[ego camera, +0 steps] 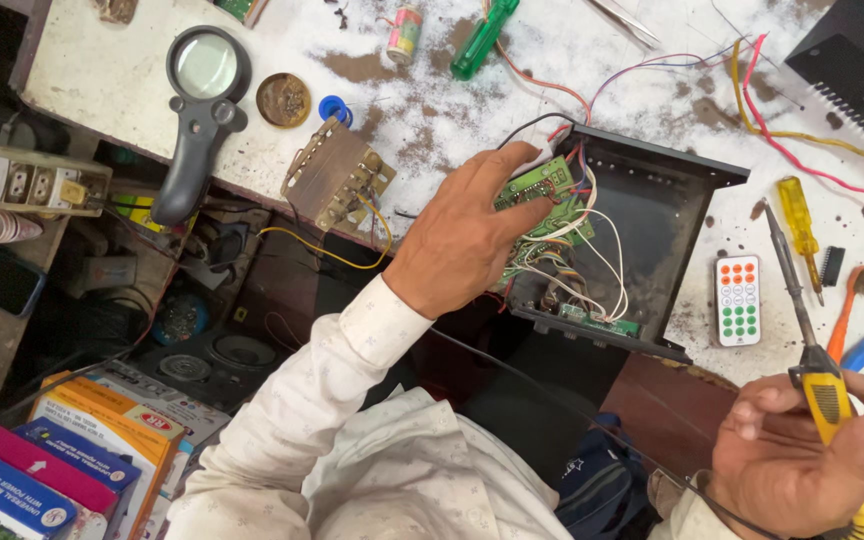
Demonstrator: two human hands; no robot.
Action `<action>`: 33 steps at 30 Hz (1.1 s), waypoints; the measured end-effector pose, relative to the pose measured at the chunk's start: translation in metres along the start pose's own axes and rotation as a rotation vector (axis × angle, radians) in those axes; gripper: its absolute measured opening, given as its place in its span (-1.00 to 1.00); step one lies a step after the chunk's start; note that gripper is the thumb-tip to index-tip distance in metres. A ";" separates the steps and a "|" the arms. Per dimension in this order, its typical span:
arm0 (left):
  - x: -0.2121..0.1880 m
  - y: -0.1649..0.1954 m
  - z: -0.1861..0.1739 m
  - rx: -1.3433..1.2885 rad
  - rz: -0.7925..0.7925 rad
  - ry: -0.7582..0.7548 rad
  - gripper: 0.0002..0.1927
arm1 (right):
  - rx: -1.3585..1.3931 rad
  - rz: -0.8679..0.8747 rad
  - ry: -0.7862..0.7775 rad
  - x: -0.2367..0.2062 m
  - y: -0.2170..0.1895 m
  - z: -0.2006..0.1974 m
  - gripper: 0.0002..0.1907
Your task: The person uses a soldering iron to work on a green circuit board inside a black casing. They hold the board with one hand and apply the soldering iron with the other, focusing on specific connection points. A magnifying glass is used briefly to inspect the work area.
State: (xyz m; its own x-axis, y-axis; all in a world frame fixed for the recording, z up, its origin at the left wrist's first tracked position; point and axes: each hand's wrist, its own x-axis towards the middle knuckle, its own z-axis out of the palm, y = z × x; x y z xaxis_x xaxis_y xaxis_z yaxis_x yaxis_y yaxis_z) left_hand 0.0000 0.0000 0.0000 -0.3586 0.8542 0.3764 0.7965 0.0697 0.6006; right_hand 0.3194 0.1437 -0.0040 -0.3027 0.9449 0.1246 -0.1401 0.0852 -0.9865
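Two bare hands work over a cluttered repair bench, seen from above.

- The worn white worktop (122, 80) with brown bare patches spans the top of the view, strewn with tools and loose red, yellow and pink wires.
- An open black metal chassis box (652, 215) sits at the bench edge, with white and coloured wires bunched along its left wall.
- A stack of flat cardboard packages (62, 465) lies at lower left, below the bench: an orange and white box on top of the pile's far side, a magenta one beneath, a blue one nearest the corner, each rectangular with printed labels.
- The left hand (467, 235) reaches over the box's left wall, fingers closed lightly on a small green circuit board (535, 183), which stands tilted at that wall among the wires.
- The right hand (802, 455), at lower right, is wrapped around the yellow handle of a soldering iron (814, 370); its thin dark shaft points up toward the bench, clear of the box.
- A black-handled magnifying glass (202, 100) lies at upper left, with a brass-coloured transformer (335, 178) near it.
- A small white remote control (738, 300) with orange and green buttons lies just right of the box.
- A yellow-handled screwdriver (798, 215) rests beyond the remote.
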 end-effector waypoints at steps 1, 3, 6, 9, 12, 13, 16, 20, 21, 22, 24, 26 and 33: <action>0.000 0.000 -0.001 -0.002 0.002 -0.004 -0.61 | 0.000 0.000 0.000 -0.006 0.006 0.003 -0.48; 0.000 0.001 -0.002 -0.007 0.005 -0.012 -0.62 | -0.005 0.001 0.004 -0.006 0.008 0.001 -0.47; 0.001 0.002 -0.003 0.040 0.030 -0.018 -0.58 | 0.002 0.012 0.017 -0.007 0.010 0.000 -0.46; 0.002 0.002 -0.003 0.053 0.032 -0.011 -0.60 | -0.001 0.019 0.015 -0.006 0.009 0.002 -0.45; 0.002 0.003 -0.004 0.048 0.022 -0.025 -0.60 | -0.010 0.021 0.000 -0.006 0.008 0.004 -0.46; 0.002 0.003 -0.004 0.048 0.024 -0.024 -0.60 | -0.011 0.021 -0.005 -0.005 0.007 0.004 -0.46; 0.001 0.002 -0.004 0.048 0.024 -0.026 -0.60 | 0.001 0.016 -0.006 -0.006 0.006 0.006 -0.46; 0.001 0.002 -0.004 0.049 0.018 -0.026 -0.59 | -0.014 -0.012 -0.022 -0.006 0.006 0.010 -0.47; 0.001 0.002 -0.003 0.048 0.016 -0.025 -0.59 | -0.018 -0.018 -0.025 -0.006 0.005 0.010 -0.47; 0.001 0.001 -0.004 0.022 0.020 0.006 -0.60 | -0.022 -0.024 -0.029 -0.007 0.005 0.010 -0.47; 0.000 0.002 -0.004 -0.031 0.025 0.064 -0.62 | -0.012 -0.023 -0.024 -0.010 0.004 0.009 -0.47; -0.001 0.002 -0.005 -0.129 -0.053 0.109 -0.66 | 0.000 -0.024 -0.015 -0.013 0.004 0.006 -0.48; 0.002 0.000 -0.001 -0.213 -0.207 0.204 -0.80 | 0.048 -0.014 -0.029 -0.016 0.000 -0.001 -0.56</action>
State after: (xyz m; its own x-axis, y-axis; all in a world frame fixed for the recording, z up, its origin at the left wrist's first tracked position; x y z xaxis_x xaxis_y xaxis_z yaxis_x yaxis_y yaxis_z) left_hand -0.0013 0.0014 0.0022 -0.6084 0.7115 0.3516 0.5854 0.1031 0.8041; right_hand 0.3249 0.1285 -0.0066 -0.3273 0.9342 0.1420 -0.1892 0.0824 -0.9785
